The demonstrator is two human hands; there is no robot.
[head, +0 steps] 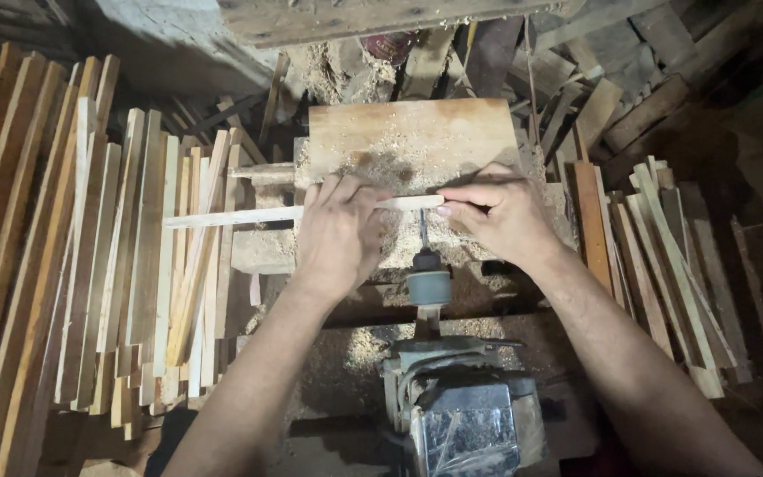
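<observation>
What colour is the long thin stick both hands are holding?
The thin stick is pale, creamy bare wood, seen best in the head view.

Across the middle, a thin wooden strip lying crosswise, held by the left hand and the right hand, on a wooden board strewn with sawdust. Just before the strip, a drill bit pointing at it from a motor nearer the viewer. To the left, a big stack of slats; to the right, a smaller pile of slats.
</observation>
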